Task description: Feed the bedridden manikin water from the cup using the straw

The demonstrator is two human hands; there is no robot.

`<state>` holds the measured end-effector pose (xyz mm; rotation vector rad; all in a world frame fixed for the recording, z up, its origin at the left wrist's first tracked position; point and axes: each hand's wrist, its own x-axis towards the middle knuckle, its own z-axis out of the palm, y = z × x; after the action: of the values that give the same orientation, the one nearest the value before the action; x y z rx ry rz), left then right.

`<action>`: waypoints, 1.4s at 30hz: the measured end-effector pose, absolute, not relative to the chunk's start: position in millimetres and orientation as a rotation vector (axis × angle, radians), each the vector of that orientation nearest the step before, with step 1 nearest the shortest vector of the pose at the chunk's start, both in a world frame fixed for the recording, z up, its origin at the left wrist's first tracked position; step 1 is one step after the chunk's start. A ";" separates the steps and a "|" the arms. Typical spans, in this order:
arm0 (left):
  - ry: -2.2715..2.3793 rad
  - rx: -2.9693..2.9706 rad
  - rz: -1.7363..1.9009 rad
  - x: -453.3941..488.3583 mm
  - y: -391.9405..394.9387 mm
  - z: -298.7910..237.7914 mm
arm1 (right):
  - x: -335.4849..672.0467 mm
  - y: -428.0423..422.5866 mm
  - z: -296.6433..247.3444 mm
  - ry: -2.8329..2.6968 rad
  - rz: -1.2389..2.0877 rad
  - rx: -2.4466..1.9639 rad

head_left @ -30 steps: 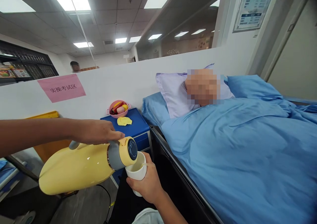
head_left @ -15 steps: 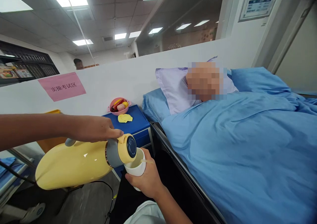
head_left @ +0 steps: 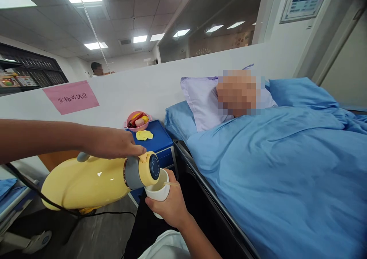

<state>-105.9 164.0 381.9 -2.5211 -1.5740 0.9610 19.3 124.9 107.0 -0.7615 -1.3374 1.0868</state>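
My left hand (head_left: pixel 114 142) grips the handle of a yellow kettle (head_left: pixel 86 182), which is tipped almost flat with its lidded spout over a white cup (head_left: pixel 157 192). My right hand (head_left: pixel 170 207) is wrapped round that cup from below and holds it just under the spout. A thin straw-like piece sticks out at the cup's rim. A black cord trails from the kettle's base to the floor. Both hands are at the left side of a bed (head_left: pixel 200 190), in front of a blue bedside cabinet (head_left: pixel 156 140).
A person lies in the bed under a blue cover (head_left: pixel 286 175), head on a lilac pillow (head_left: pixel 200 102). The cabinet holds a pink bowl (head_left: pixel 138 121) of coloured items and a yellow cloth (head_left: pixel 144 135). A white partition with a pink sign (head_left: pixel 71 97) runs behind.
The kettle's body has risen slightly, so it lies flatter over the cup. The view has shifted a little; both hands keep their grip.
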 end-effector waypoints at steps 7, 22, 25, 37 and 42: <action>-1.611 -2.508 0.939 -100.4 165.4 379.7 | 22.1 125.5 105.4 -1.331 1.067 -0.750; -1.384 -2.523 1.001 -85.4 152.5 383.7 | 25.6 123.0 109.3 -1.345 1.057 -0.783; -1.328 -2.544 0.981 -85.2 149.6 385.6 | 26.1 120.9 112.6 -1.346 1.053 -0.777; -1.460 -2.587 0.834 -85.6 148.7 387.1 | 26.0 120.4 114.4 -1.343 1.039 -0.762; -1.577 -2.602 0.811 -89.8 154.7 382.7 | 27.2 120.5 115.2 -1.369 1.032 -0.788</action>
<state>-89.8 154.7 382.7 -2.6020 -1.5772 0.8105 27.2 120.5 115.2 -0.7877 -1.3692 1.0320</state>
